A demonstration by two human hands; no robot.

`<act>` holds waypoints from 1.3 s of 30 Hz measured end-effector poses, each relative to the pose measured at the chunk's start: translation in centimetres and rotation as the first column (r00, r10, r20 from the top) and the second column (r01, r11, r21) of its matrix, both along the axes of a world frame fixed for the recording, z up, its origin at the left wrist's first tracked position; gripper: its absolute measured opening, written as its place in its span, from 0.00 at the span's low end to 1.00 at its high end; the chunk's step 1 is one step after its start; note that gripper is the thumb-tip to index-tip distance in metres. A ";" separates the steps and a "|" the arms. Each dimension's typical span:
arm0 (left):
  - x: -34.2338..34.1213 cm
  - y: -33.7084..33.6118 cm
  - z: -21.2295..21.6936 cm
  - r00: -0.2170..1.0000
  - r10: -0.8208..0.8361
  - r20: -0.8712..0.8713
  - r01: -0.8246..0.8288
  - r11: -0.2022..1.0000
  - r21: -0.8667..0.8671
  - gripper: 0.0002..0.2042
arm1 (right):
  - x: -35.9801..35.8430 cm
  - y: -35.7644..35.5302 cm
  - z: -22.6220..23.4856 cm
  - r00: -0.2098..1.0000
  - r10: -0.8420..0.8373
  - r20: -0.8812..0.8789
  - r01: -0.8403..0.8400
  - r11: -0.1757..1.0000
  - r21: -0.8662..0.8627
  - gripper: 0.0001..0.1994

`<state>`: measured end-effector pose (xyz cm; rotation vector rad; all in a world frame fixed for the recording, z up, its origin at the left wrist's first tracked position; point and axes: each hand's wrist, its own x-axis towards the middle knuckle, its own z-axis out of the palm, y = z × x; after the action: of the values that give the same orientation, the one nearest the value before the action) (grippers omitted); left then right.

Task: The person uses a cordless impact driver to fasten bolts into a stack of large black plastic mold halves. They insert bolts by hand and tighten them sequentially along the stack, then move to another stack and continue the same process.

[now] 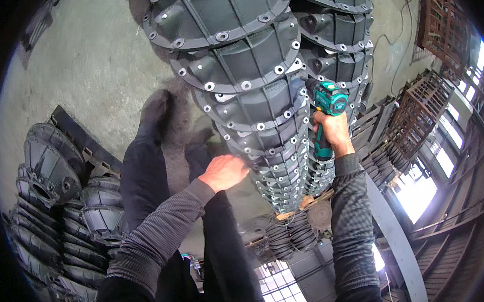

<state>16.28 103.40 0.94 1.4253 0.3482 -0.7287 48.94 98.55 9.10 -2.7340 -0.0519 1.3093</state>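
A tall stack of dark grey flanged castings (256, 91) with bolt holes around their rims rises in front of me. My right hand (333, 131) grips a teal cordless drill (327, 109), whose nose points at the rim of a casting in the stack. My left hand (224, 172) rests with its fingers spread against the lower left side of the stack and holds nothing. My dark trouser legs and one shoe (156, 111) stand on the concrete floor beneath.
A second stack of similar castings (337, 52) stands right behind the first. More castings (53, 196) lie piled on a pallet at the lower left. Rusty wire cages (419, 111) and stacked metal parts fill the right side near bright windows.
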 end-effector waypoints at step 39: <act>-6.2 -2.0 -1.0 0.992 0.124 -0.031 -0.117 0.979 0.167 0.20 | -12.3 -4.0 3.5 0.986 -0.044 -0.161 0.090 0.952 0.292 0.15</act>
<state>10.09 101.36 -0.06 1.5317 0.5328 -0.6426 36.64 94.52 12.57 -2.3587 -0.1308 1.3628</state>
